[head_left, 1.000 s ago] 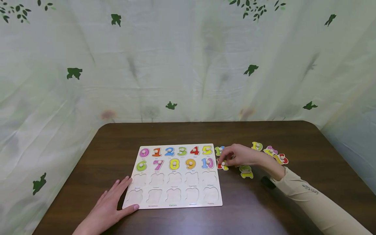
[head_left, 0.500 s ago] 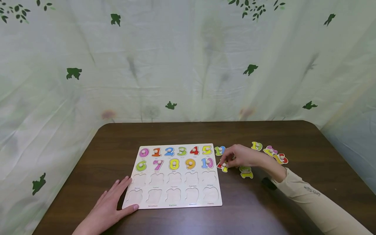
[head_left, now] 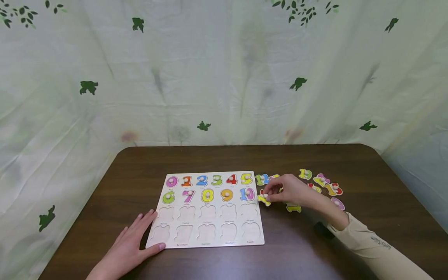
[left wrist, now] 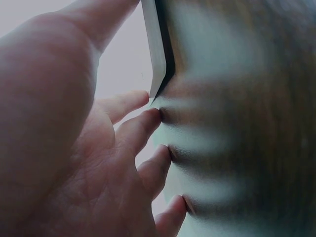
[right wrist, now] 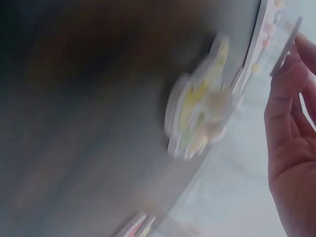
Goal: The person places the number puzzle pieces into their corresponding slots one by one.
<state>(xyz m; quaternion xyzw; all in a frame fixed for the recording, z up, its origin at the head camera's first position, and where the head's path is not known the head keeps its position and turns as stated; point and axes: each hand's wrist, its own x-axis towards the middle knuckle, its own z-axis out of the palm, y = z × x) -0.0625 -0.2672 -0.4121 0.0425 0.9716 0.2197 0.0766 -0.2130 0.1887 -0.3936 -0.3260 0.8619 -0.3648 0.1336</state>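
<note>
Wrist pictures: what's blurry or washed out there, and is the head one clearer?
Right wrist: loose pieces blurred, backdrop washed out, right hand rather sharper. Left wrist: left hand fairly clear, table out of focus, with dark streaks beside the hand. Head: clearer; big numerals on the puzzle board are readable, small words barely, and a pale sheen lies on the table's near part.

Left hand (head_left: 131, 242) is lying lower left, thumb spread. Right hand (head_left: 290, 189) is pinching right of centre; right forearm (head_left: 381, 245) is slanting toward lower right.

Red-yellow piece (head_left: 263, 200), pinched, beside white board (head_left: 217, 210)
</note>
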